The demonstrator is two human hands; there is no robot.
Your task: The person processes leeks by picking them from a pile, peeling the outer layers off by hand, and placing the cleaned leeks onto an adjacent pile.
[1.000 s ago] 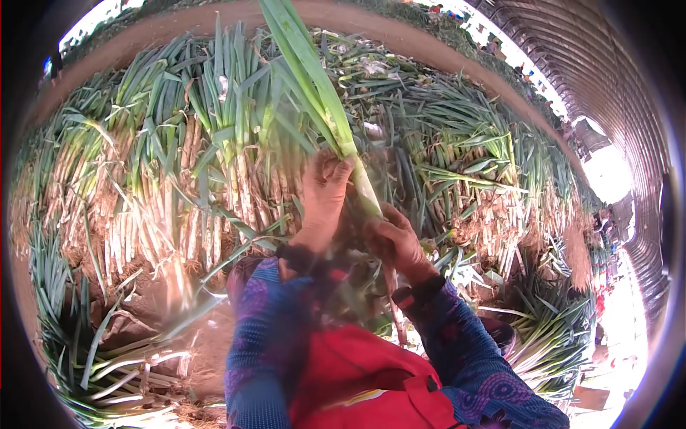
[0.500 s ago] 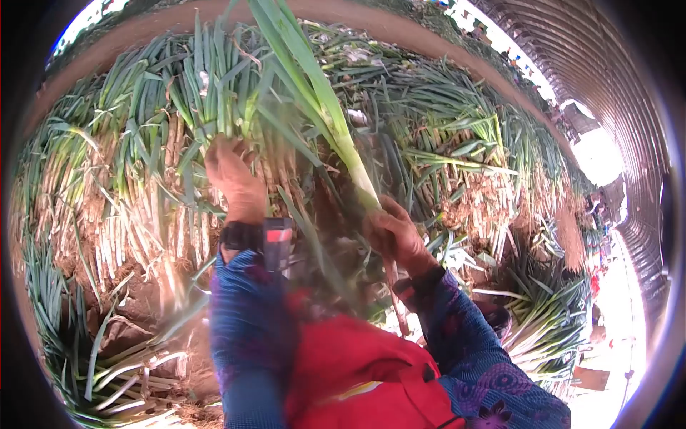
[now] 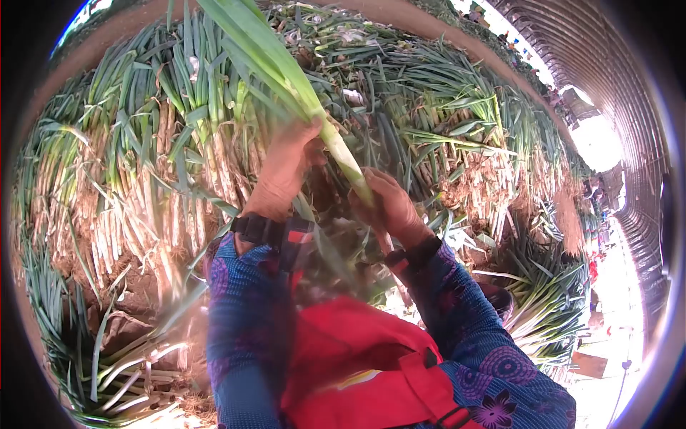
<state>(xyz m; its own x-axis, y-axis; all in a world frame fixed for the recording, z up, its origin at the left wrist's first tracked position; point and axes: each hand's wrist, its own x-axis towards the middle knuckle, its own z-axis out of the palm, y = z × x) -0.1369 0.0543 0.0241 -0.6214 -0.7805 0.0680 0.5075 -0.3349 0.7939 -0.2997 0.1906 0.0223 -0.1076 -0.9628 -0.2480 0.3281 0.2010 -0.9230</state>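
A large green onion (image 3: 341, 154) slants across the middle of the head view, its green leaves up to the left and its pale stalk down to the right. My right hand (image 3: 389, 206) is closed around the lower stalk. Against the stalk's left side, where the leaves begin, is my left hand (image 3: 286, 170), its fingers curled in and slightly blurred. Part of those fingers is hidden by the stalk. Below my right hand the thin root end (image 3: 389, 250) shows in part.
Rows of green onions (image 3: 168, 136) lie behind my hands, leaves pointing away. More onions (image 3: 493, 161) are piled at the right, with another bunch (image 3: 539, 307) nearer me. Loose stalks (image 3: 136, 379) lie at the lower left. A corrugated wall (image 3: 607, 79) curves along the right.
My left hand has moved right, from over the laid onions to the held stalk. The held green onion has shifted left and slightly up; my right hand still grips it.
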